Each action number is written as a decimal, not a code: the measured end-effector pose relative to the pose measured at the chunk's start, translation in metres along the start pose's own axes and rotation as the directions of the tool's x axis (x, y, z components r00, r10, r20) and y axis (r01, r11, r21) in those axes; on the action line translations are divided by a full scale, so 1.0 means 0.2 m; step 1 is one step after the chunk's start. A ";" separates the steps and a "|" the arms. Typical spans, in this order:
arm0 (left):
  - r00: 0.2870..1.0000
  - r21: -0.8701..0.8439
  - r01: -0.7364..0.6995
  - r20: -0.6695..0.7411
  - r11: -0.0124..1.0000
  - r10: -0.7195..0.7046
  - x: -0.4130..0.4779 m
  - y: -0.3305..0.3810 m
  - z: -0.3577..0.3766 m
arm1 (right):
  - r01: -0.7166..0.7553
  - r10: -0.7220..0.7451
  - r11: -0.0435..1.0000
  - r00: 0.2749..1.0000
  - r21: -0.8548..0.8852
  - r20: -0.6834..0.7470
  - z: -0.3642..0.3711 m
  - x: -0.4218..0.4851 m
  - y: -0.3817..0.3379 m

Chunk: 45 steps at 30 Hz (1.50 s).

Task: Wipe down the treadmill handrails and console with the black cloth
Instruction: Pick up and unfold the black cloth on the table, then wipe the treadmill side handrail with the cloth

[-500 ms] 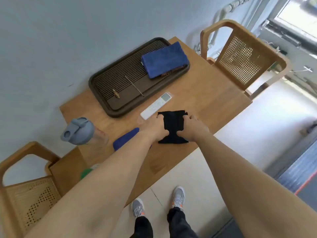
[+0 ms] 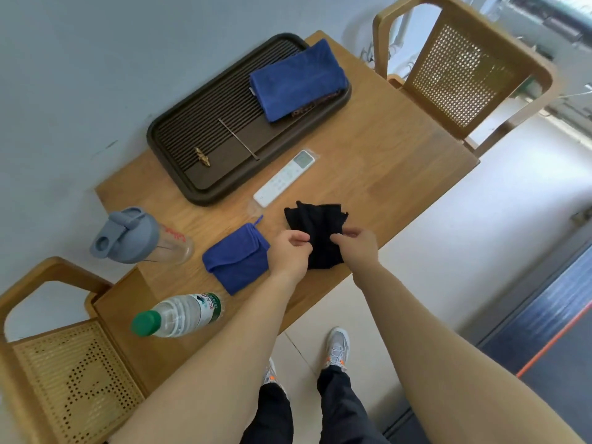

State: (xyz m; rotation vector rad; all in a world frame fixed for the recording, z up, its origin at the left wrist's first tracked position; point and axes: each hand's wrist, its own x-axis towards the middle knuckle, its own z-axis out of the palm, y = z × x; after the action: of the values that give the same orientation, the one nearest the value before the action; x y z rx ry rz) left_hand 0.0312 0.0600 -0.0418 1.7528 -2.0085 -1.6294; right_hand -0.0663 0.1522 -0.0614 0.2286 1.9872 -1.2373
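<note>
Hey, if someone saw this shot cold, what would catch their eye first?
Both hands, centre frame: the left hand and right hand each pinch the crumpled black cloth at the near edge of the wooden table. Behind them, against the wall, sits a dark slatted tray with a blue towel lying on its right end.

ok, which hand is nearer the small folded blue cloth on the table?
Left. The left hand is right next to the small blue cloth, pinching the black cloth. The right hand pinches the black cloth's far side, farther away.
</note>
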 end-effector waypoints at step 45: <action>0.644 0.117 -0.530 0.700 0.840 0.309 -2.06 -0.76 0.05 | 0.289 0.374 0.776 0.505 0.560 -0.778 -0.87 -2.44 1.73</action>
State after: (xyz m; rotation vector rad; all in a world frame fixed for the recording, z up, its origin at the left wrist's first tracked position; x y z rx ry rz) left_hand 0.2862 0.3938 0.0881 0.6010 -2.8252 -1.9966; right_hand 0.3574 0.5869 0.0768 1.5488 2.1825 -1.9905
